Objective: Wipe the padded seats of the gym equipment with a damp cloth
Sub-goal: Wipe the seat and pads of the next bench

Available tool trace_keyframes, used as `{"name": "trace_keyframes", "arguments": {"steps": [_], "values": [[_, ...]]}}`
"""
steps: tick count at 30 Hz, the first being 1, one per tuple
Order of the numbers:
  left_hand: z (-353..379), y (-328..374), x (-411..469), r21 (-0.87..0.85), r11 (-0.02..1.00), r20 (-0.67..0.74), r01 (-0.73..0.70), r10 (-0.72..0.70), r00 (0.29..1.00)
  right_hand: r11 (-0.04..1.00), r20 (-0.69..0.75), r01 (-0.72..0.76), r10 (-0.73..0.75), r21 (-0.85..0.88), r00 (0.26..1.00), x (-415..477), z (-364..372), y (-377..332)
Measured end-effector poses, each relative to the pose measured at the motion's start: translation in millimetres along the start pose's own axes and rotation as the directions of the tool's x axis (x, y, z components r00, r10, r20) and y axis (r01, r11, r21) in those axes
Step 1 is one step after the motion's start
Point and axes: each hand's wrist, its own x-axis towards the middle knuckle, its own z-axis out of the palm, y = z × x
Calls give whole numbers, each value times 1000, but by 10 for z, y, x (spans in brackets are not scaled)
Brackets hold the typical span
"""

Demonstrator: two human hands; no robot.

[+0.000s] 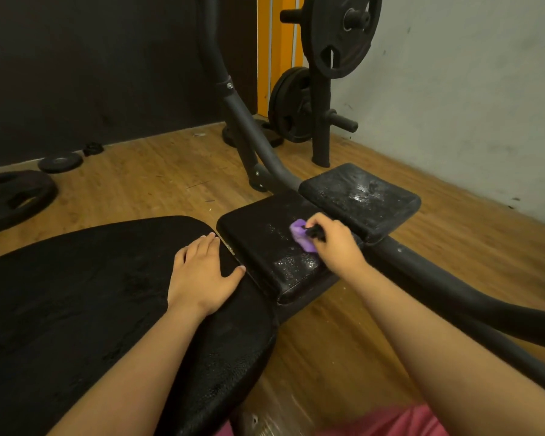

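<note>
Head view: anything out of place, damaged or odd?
Two weight plates lie loose on the floor at left, off the plate rack. The far pad and middle pad show shiny speckled patches; wet or worn, cannot tell. The right hand grips a small black item with the purple cloth.

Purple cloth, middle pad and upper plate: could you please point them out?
Purple cloth [298,231], head view, its exposed fold.
Middle pad [258,234], head view, bare top face.
Upper plate [324,29], head view, its front face.

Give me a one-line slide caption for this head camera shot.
Right hand holds a purple cloth on the middle seat pad; left hand rests flat on the large pad.
</note>
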Motion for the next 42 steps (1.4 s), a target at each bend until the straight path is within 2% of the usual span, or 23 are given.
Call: {"name": "trace_keyframes", "arguments": {"steps": [6, 8, 11, 14, 18, 24, 30, 32, 37, 42], "values": [[-7, 8, -12, -11, 1000, -2, -5, 5, 1000, 973, -95, -190, 178, -133, 979, 96, -450, 559], [-5, 4, -9, -11, 1000, -3, -5, 5, 1000, 961, -88, -206, 192, -186, 977, 48, -577, 682], [-7, 10, -3, -16, 1000, -10, -3, 2, 1000, 962, -70, -157, 145, -222, 987, -85, -611, 684], [-12, 17, -8, -13, 1000, -9, -1, 1, 1000, 975, -56, -124, 116, -186, 992, -117, -561, 518], [-14, 21, -5, -16, 1000, -13, 0, 0, 1000, 992, 66, -1, 10, -130, 998, -102, -349, 87], [-25, 27, -2, -27, 1000, -10, 2, -2, 1000, 991, 218, 136, -133, 1, 967, -243, 93, -394], [-26, 13, -14, -34, 999, -11, -3, 3, 1000, 974, 269, 225, -224, 27, 937, -429, 74, -361], [-17, 9, -14, -35, 999, -11, -3, 3, 1000, 977, 242, 211, -204, -4, 949, -436, -50, -209], [3, 6, -1, -34, 999, -23, -6, 5, 1000, 987, 82, 43, -31, -155, 996, -201, -386, 263], [17, 4, 17, -26, 1000, -19, -6, 5, 1000, 961, -55, -120, 109, -249, 992, 47, -561, 637]]}}
